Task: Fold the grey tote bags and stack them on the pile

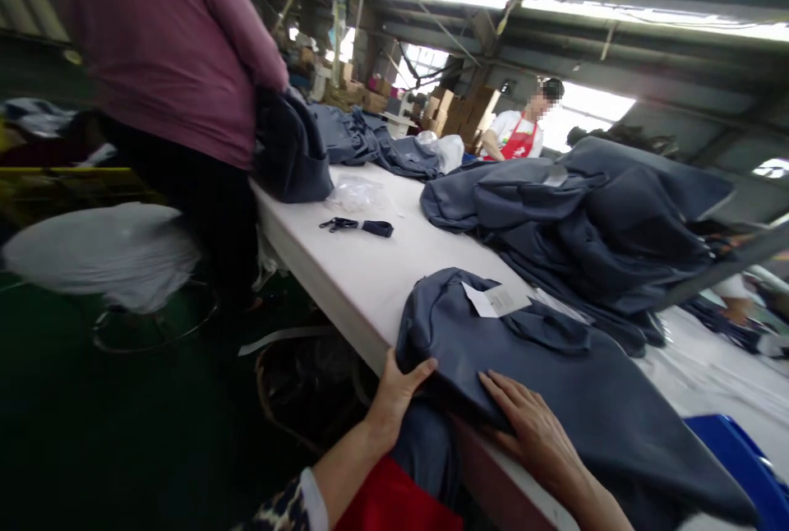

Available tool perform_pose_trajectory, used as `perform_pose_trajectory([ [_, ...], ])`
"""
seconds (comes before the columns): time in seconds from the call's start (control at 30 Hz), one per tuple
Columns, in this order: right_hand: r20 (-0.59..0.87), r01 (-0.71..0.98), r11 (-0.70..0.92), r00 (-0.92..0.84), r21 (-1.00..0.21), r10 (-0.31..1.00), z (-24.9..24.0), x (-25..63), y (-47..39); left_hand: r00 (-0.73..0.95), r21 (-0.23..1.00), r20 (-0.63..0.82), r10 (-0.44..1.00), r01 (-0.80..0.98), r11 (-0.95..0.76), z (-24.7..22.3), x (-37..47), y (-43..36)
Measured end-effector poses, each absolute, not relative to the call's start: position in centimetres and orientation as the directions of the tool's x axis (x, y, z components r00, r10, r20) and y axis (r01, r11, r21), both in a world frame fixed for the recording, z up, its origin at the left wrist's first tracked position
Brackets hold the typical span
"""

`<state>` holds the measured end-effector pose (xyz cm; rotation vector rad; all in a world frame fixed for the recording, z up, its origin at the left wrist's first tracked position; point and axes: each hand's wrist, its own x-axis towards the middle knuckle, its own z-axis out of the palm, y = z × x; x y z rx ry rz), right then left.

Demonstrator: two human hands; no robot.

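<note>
Both hands on grey garment [555, 399] at near table [370, 276] edge: left hand [394, 399] gripping hem, right hand [530, 428] flat, fingers spread. Smoothing stage, apparently; next move needs firm pull, paper tag [496, 299] kept clear.

The left hand's [394, 395] fingers curl under the edge of the grey garment [555, 383] and are hidden; the right hand [533, 428] runs into a forearm cut off by the bottom edge; the print on the white tag [496, 299] is too small to read; a person in a pink top [166, 38] is cut off at the top edge; the blue bin [749, 465] is cut off at the corner.
</note>
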<state>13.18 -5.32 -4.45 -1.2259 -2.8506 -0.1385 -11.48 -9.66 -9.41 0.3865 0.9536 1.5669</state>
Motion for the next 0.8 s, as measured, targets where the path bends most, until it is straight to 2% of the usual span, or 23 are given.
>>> perform_pose_trajectory([
  [0.1, 0.118, 0.775, 0.615, -0.631, 0.149, 0.767, -4.6, 13.2, -6.6, -0.232, 0.76, -0.273, 0.934, -0.647, 0.061, -11.0, -12.8, -9.0],
  [0.2, 0.178, 0.826, 0.544, -0.564, 0.148, 0.807, -4.4, 11.0, -7.3, -0.311, 0.805, -0.249, 0.917, -0.592, 0.018, -12.0, -14.4, -6.9],
  [0.3, 0.147, 0.823, 0.547, -0.567, 0.156, 0.811, -4.5, 7.8, -7.6, -0.441, 0.903, -0.276, 0.854, -0.423, 0.074, -12.3, -16.3, -5.1],
  [0.37, 0.118, 0.794, 0.59, -0.606, 0.149, 0.786, -4.0, 7.0, -7.9, -0.56, 0.978, -0.155, 0.814, -0.206, 0.044, -12.3, -17.6, -4.8],
  [0.43, 0.099, 0.767, 0.627, -0.64, 0.134, 0.762, -2.8, 8.5, -8.4, -0.624, 0.987, 0.14, 0.769, 0.146, -0.061, -11.7, -18.3, -5.6],
  [0.47, 0.095, 0.765, 0.63, -0.643, 0.131, 0.76, -2.0, 10.2, -8.7, -0.587, 0.932, 0.317, 0.745, 0.338, -0.13, -11.1, -18.2, -6.3],
  [0.53, 0.107, 0.799, 0.583, -0.598, 0.148, 0.794, -0.2, 15.3, -9.4, -0.39, 0.737, 0.589, 0.708, 0.618, -0.273, -9.4, -17.3, -7.9],
  [0.6, 0.159, 0.883, 0.439, -0.463, 0.168, 0.872, 1.1, 21.2, -10.3, -0.126, 0.557, 0.705, 0.698, 0.707, -0.436, -7.1, -15.0, -9.1],
  [0.7, 0.265, 0.952, 0.262, -0.297, 0.161, 0.917, 1.3, 28.1, -11.5, 0.206, 0.379, 0.7, 0.684, 0.705, -0.599, -3.6, -10.0, -9.7],
  [0.8, 0.353, 0.949, 0.284, -0.315, 0.138, 0.881, -1.0, 29.7, -12.6, 0.532, 0.279, 0.56, 0.635, 0.601, -0.749, -1.7, -4.3, -8.6],
])
